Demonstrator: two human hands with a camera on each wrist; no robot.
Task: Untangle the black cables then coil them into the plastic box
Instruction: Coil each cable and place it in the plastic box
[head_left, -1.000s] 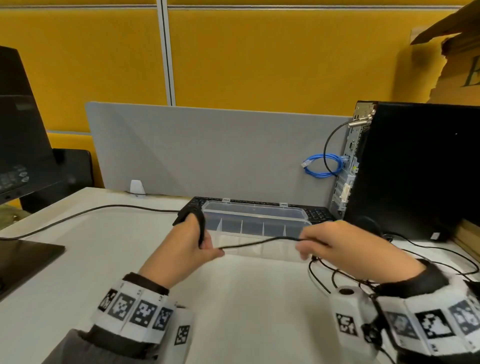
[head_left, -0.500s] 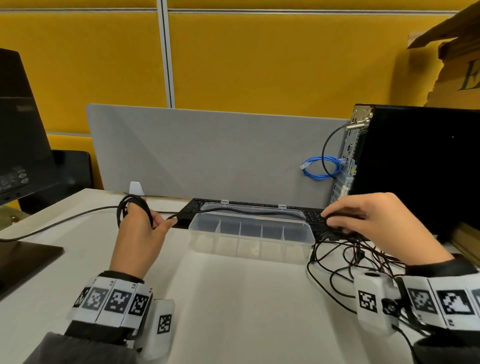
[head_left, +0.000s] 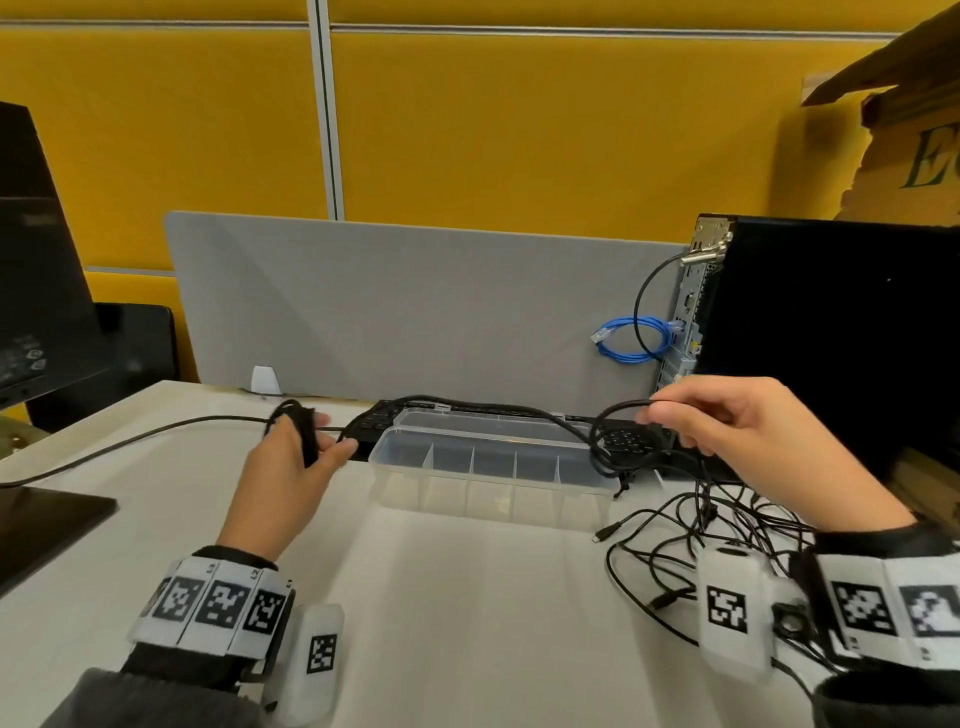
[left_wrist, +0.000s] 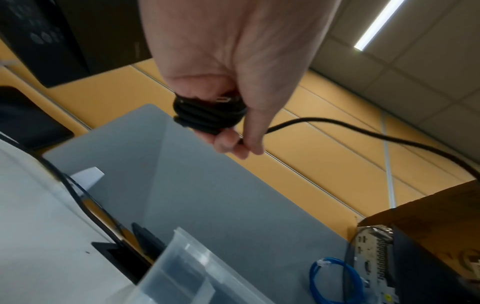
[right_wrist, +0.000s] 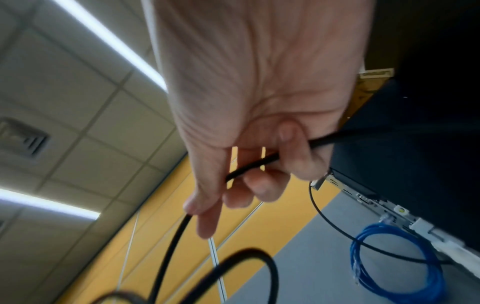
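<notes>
While wound in several turns round the left hand's (head_left: 291, 467) fingers (left_wrist: 228, 142), black cable (head_left: 493, 410) pinched between thumb and fingertip, then strung rightward over the open plastic box (head_left: 493, 467). On the white desk (head_left: 441, 597), box standing empty, set between both hands. Beyond the box, cable looped once, then passed through the right hand (head_left: 753, 441), lying across curled fingers (right_wrist: 298, 160) and clamped under the thumb. Right of the box, under that wrist, tangle (head_left: 701, 530) of thinner black cables loose on the desk.

Black cable (right_wrist: 249, 166) in right hand (right_wrist: 259, 98)
</notes>
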